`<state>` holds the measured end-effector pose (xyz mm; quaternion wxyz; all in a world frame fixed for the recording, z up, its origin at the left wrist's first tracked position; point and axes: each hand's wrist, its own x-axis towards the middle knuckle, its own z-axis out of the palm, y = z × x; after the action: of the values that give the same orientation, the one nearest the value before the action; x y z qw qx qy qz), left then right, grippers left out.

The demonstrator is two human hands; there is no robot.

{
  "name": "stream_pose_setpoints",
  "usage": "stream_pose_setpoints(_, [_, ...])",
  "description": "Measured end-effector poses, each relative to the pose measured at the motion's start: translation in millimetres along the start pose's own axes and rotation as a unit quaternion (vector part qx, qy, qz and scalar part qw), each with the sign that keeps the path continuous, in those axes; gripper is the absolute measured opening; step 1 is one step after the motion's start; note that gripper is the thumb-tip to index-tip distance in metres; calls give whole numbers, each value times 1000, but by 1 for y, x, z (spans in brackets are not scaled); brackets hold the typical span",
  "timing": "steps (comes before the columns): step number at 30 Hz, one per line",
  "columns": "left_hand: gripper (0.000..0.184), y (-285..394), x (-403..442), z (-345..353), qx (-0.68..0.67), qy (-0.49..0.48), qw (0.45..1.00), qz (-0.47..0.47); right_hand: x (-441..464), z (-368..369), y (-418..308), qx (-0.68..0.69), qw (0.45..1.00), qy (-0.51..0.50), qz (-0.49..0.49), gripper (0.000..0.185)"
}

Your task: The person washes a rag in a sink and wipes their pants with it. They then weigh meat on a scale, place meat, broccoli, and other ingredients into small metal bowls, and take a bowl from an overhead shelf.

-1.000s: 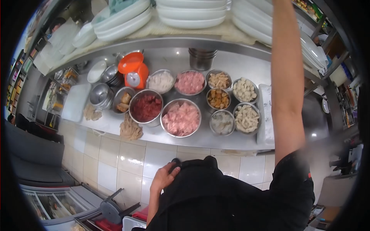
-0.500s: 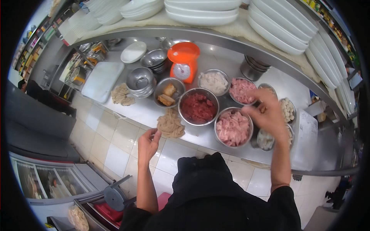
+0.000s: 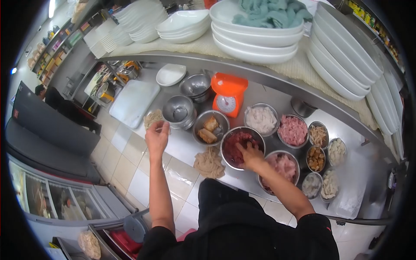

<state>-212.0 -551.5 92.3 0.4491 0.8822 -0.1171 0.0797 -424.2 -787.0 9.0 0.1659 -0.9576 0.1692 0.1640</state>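
Note:
My right hand reaches into a steel bowl of dark red meat, fingers apart and touching the meat. My left hand is raised beside the counter's front edge, near the stacked steel bowls, its fingers curled together; whether it holds something is unclear. Pale pink meat fills the bowl under my right wrist. A bowl with browned pieces stands left of the red meat, and a tan cloth lies in front. Behind is an orange scale.
Several bowls of food, one with pink meat, stand to the right. A white board lies left. White dishes are stacked on the overhead shelf. A person in dark clothes stands far left.
The view has shifted. My right hand has come down from high up, passing over the pink meat, into the red meat bowl. My left hand has moved from my waist out toward the stacked bowls.

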Motion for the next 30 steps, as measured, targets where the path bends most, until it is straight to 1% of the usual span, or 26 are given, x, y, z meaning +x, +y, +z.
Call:
stream_pose_setpoints(2, [31, -13, 46, 11, 4, -3, 1000, 17, 5, 4, -2, 25, 1000, 4, 14, 87])
stream_pose_setpoints(4, [36, -34, 96, 33, 78, -16, 996, 39, 5, 2, -8, 42, 999, -4, 24, 84])
stream_pose_setpoints(5, [38, -36, 117, 44, 91, -34, 994, 48, 7, 4, -9, 68, 997, 0, 34, 78])
stream_pose_setpoints(6, [41, -38, 138, 56, 104, -52, 992, 57, 11, 7, -10, 60, 997, -5, 42, 78])
stream_pose_setpoints(8, [46, -52, 178, 87, 97, -85, 989, 76, 15, 14, -9, 55, 997, 22, 44, 71])
stream_pose_setpoints(9, [46, -61, 196, 104, 90, -91, 989, 73, 15, 16, -9, 65, 996, 57, 29, 62])
stream_pose_setpoints(10, [46, -68, 215, 121, 127, -155, 979, 45, 17, 20, -8, 60, 996, 58, 37, 62])
stream_pose_setpoints(11, [47, -74, 229, 136, 165, -219, 961, 21, 20, 27, -7, 83, 991, 91, 49, 56])
stream_pose_setpoints(12, [47, -79, 239, 148, 158, -228, 960, 28, 22, 29, -9, 105, 985, 124, 64, 50])
stream_pose_setpoints(13, [46, -85, 250, 158, 157, -279, 947, 12, 23, 28, -10, 104, 983, 126, 78, 50])
stream_pose_setpoints(14, [45, -87, 255, 169, 158, -330, 931, -3, 22, 27, -12, 119, 980, 128, 95, 42])
stream_pose_setpoints(15, [45, -80, 253, 173, 155, -342, 927, 6, 20, 27, -14, 135, 976, 129, 111, 35])
stream_pose_setpoints(16, [42, -75, 251, 171, 189, -296, 936, 26, 18, 24, -17, 140, 973, 132, 126, 35])
stream_pose_setpoints(17, [40, -67, 248, 168, 221, -247, 942, 48, 14, 15, -22, 165, 965, 165, 122, 30])
stream_pose_setpoints(18, [40, -60, 247, 166, 222, -256, 939, 61, 11, 6, -27, 190, 954, 198, 118, 25])
stream_pose_setpoints(20, [33, -49, 245, 164, 285, -137, 941, 123, 5, 0, -31, 200, 941, 234, 142, 24])
stream_pose_setpoints(21, [33, -54, 247, 169, 283, -143, 939, 133, 3, 4, -27, 204, 924, 291, 138, 27])
stream_pose_setpoints(22, [29, -63, 253, 174, 271, -91, 935, 208, 0, 6, -24, 206, 905, 347, 132, 30])
stream_pose_setpoints(23, [24, -68, 258, 177, 255, -38, 925, 281, -3, 7, -23, 223, 896, 347, 163, 28])
stream_pose_setpoints(24, [24, -61, 259, 169, 253, -42, 922, 291, -6, 2, -25, 227, 892, 352, 171, 28])
stream_pose_setpoints(25, [18, -55, 261, 160, 65, -123, 966, 218, -11, -4, -28, 231, 884, 363, 183, 28])
stream_pose_setpoints(26, [14, -47, 261, 149, -123, -202, 963, 132, -16, -11, -31, 234, 876, 375, 194, 28])
stream_pose_setpoints(27, [14, -42, 261, 138, -122, -208, 960, 141, -20, -17, -33, 204, 873, 403, 183, 24])
stream_pose_setpoints(28, [9, -39, 261, 126, -229, -224, 944, 84, -23, -18, -33, 208, 868, 409, 189, 24])
stream_pose_setpoints(29, [5, -34, 260, 117, -333, -234, 913, 25, -25, -21, -32, 337, 826, 388, 231, 20])
stream_pose_setpoints(30, [5, -30, 257, 114, -333, -236, 912, 32, -26, -24, -30, 459, 769, 358, 264, 16])
